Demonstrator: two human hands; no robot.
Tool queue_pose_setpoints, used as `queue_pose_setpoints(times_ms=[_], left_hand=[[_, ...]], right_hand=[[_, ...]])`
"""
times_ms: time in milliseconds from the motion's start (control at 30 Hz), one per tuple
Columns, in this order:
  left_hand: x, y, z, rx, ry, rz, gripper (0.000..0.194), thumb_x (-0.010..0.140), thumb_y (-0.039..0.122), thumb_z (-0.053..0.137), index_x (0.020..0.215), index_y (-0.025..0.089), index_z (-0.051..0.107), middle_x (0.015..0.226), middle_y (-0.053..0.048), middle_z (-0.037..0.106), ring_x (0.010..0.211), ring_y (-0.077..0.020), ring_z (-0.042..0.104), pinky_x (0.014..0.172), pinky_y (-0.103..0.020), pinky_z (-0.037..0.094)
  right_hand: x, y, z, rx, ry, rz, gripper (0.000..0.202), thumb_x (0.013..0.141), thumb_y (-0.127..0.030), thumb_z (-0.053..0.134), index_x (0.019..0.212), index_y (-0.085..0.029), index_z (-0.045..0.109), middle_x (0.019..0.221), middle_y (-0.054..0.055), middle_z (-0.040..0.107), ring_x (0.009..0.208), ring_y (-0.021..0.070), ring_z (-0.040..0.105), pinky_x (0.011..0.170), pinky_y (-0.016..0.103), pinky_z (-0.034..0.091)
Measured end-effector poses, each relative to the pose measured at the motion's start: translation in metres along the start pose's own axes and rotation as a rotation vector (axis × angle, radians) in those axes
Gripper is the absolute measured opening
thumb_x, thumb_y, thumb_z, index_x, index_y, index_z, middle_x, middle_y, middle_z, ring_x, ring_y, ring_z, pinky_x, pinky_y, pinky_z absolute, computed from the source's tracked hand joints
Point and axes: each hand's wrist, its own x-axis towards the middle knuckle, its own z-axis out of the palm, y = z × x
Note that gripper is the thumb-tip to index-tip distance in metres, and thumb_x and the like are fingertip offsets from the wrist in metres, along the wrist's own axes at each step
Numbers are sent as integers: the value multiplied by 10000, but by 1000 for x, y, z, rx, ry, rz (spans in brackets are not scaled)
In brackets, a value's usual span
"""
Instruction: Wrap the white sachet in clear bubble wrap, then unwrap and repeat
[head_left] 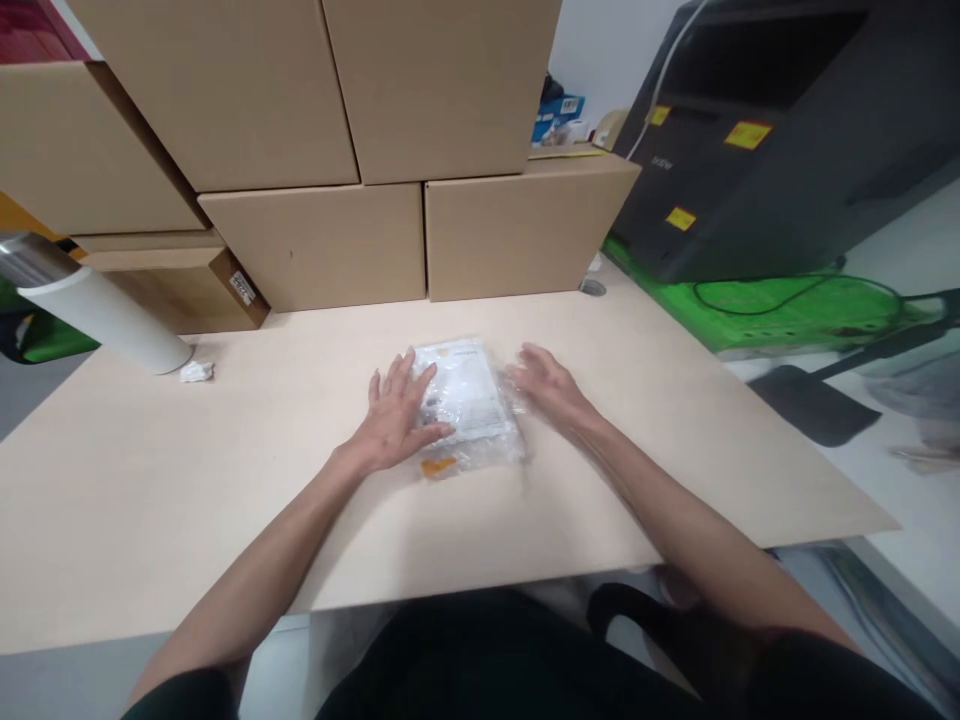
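A flat package in clear, crinkled plastic lies on the light wooden table. Inside shows a white sheet or packet with print too blurred to read, and an orange patch is at its near left corner. My left hand rests on the package's left edge, open with its fingers spread and its thumb across the lower part. At the right edge, my right hand is beside the loose plastic, its fingers stretched out and slightly blurred. Whether those fingertips press on the plastic is hard to see.
Cardboard boxes are stacked along the table's back edge. A white bottle and a crumpled white scrap stand at the left. A large dark machine sits at the back right above a green surface.
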Motion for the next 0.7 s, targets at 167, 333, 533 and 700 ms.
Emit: queue_pose_setpoints(times_ms=[167, 333, 533, 700], left_hand=[[-5, 25, 13, -65, -16, 43, 891, 816, 711, 606, 1550, 286, 334, 1680, -160, 112, 1538, -418, 10, 1172, -682, -5], [-5, 32, 12, -252, -30, -61, 989, 774, 745, 619, 1572, 269, 280, 1682, -160, 83, 1522, -446, -77, 1144, -719, -46], [-12, 24, -16, -804, 36, -134, 1087, 833, 628, 623, 1618, 199, 5, 1693, -134, 2, 1552, -346, 56, 1243, -510, 132], [-14, 12, -36, -1225, 124, -332, 1115, 727, 441, 704, 1604, 202, 58, 1573, -186, 381, 1332, -438, 500, 1090, -599, 400]], right_hand=[[-12, -8, 7, 304, -10, 179, 537, 598, -446, 853, 1020, -167, 672, 707, 8, 648, 500, 108, 506, 428, 234, 337], [-18, -34, 29, 527, -134, 165, 417, 515, -429, 917, 760, -177, 692, 612, -22, 606, 520, 100, 498, 479, 239, 384], [-21, -80, 58, 508, -210, -134, 381, 664, -505, 844, 870, -199, 746, 776, -11, 666, 596, 94, 547, 549, 244, 404], [-12, -95, 76, 550, -200, -268, 324, 706, -483, 815, 852, -199, 759, 699, -33, 632, 574, 81, 515, 566, 244, 389]])
